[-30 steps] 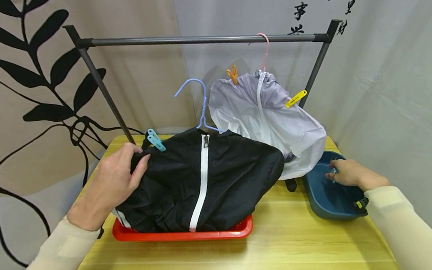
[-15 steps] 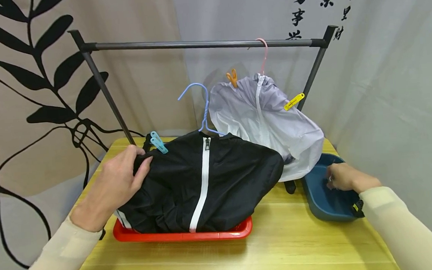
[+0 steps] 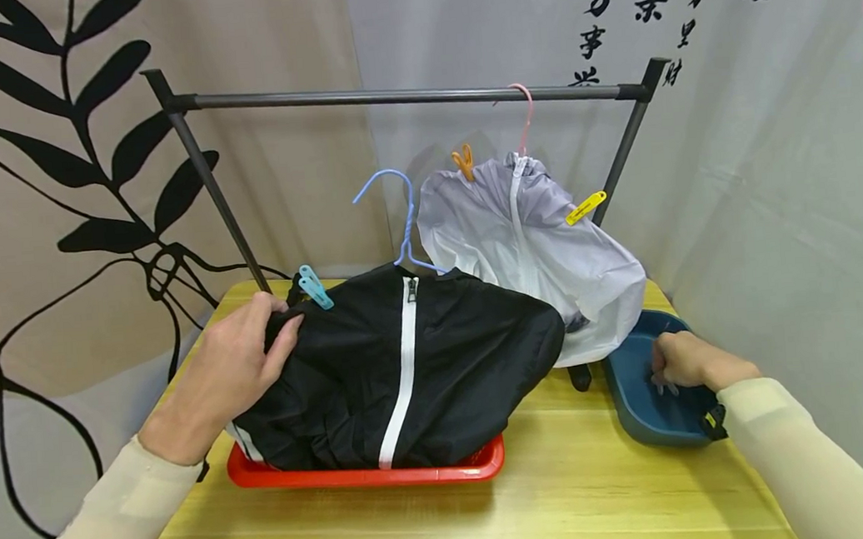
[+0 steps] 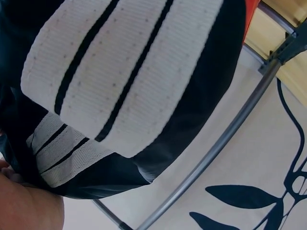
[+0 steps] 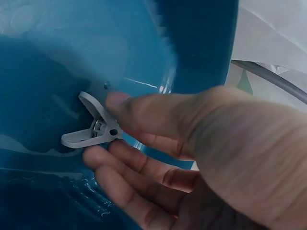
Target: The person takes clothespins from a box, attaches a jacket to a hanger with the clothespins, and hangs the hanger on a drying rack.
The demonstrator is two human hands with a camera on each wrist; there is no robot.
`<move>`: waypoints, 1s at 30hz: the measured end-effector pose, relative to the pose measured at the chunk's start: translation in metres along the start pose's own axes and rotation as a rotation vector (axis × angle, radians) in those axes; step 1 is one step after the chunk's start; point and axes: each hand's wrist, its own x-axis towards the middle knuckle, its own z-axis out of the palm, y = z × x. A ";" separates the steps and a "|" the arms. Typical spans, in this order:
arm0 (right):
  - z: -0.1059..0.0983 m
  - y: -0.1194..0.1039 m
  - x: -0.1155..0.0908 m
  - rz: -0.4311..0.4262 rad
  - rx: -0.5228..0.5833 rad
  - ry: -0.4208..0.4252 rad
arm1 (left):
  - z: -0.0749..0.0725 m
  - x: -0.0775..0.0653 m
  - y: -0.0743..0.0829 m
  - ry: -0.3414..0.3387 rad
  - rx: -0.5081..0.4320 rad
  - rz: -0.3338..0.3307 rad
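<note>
My left hand [image 3: 228, 367] pinches the shoulder edge of a black jacket [image 3: 333, 368] with a white zip. White stripes on the jacket's fabric [image 4: 129, 72] fill much of the left wrist view. A blue hanger [image 3: 407, 221] sticks out of its collar, and a light blue clothespin [image 3: 314, 288] clips its left shoulder. The jacket's lower part lies in a red tray [image 3: 363, 477]. Inside a dark blue basin [image 3: 633, 418], my right hand [image 3: 697, 361] holds a white clothespin [image 5: 79, 139] between thumb and fingers, its handles spread away from the palm.
A grey rack bar [image 3: 389, 97] spans above the wooden table [image 3: 567, 494]. From it a white-and-lilac jacket [image 3: 488, 224] hangs on a pink hanger [image 3: 526, 117], with an orange clothespin [image 3: 463, 163] and a yellow clothespin [image 3: 586, 208] on its shoulders.
My right hand has shifted slightly left and down within the basin, and the white clothespin has turned in its fingers. My left hand keeps its hold on the black jacket. The head view tilts slightly upward.
</note>
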 end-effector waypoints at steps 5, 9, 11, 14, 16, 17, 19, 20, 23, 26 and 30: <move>0.002 0.000 0.001 0.002 -0.010 0.017 | 0.001 0.000 0.000 -0.003 0.009 -0.006; 0.003 0.001 0.002 0.014 -0.009 0.022 | 0.002 -0.001 0.000 0.000 0.010 -0.014; 0.004 0.002 0.003 0.017 -0.002 0.020 | 0.002 -0.002 0.001 0.002 0.009 -0.016; 0.005 0.003 0.003 0.006 0.000 0.028 | 0.002 -0.002 0.001 0.002 0.011 -0.014; 0.006 0.004 0.003 -0.002 -0.007 0.036 | 0.002 -0.002 0.001 0.000 0.015 -0.011; 0.006 0.004 0.003 -0.006 -0.015 0.044 | 0.002 -0.002 0.001 0.000 0.016 -0.010; 0.006 0.004 0.002 -0.021 -0.026 0.061 | 0.003 -0.003 0.000 -0.001 0.017 -0.009; 0.006 0.004 0.001 -0.028 -0.031 0.072 | 0.003 -0.003 0.000 -0.001 0.016 -0.008; 0.006 0.004 -0.001 -0.048 -0.031 0.104 | 0.004 -0.003 0.000 0.002 0.013 -0.009; 0.006 0.004 -0.002 -0.051 -0.025 0.130 | 0.004 -0.003 -0.001 0.006 0.009 -0.009; 0.005 0.002 -0.002 -0.042 -0.020 0.155 | 0.004 -0.003 -0.001 0.012 0.004 -0.007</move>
